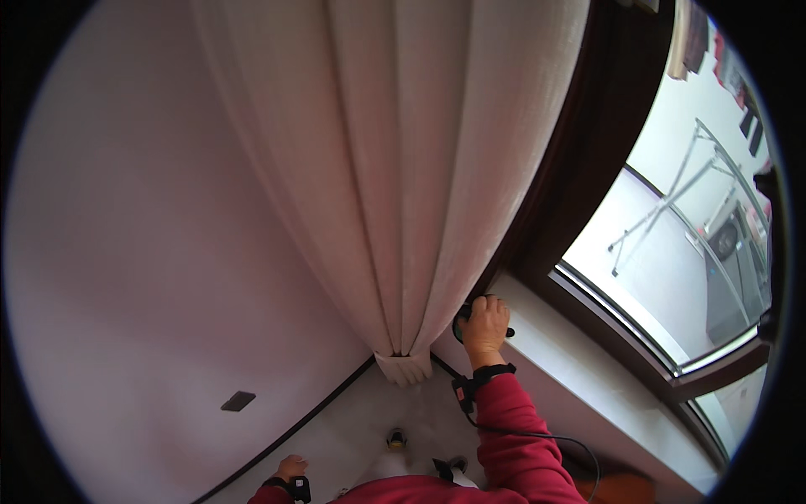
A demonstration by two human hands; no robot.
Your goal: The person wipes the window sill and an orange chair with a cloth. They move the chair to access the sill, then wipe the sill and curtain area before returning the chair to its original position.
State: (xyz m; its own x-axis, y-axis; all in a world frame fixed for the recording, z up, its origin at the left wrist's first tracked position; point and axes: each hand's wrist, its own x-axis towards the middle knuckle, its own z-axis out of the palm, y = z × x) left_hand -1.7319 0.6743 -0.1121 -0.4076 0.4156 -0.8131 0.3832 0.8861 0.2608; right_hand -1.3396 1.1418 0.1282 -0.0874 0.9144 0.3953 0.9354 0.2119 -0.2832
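My right hand (488, 321) is closed around a dark object (463, 327) with a green part, at the corner end of the white windowsill (548, 334). My fingers hide most of it, so I cannot tell what it is. Just left of that hand hangs a long pale curtain (403, 189), gathered by a tieback (404, 368) low in the corner. My left hand (291, 467) hangs low near the left wall, fingers loosely curled, with nothing visible in it. Each wrist wears a black strap with a small device.
A dark window frame (598, 107) rises at the right; behind its glass stand a folding metal rack (683, 183) and an appliance. The left wall (157, 252) carries a dark wall plate (238, 401). A black cable runs from my right wrist. An orange-brown item (620, 488) lies below the sill.
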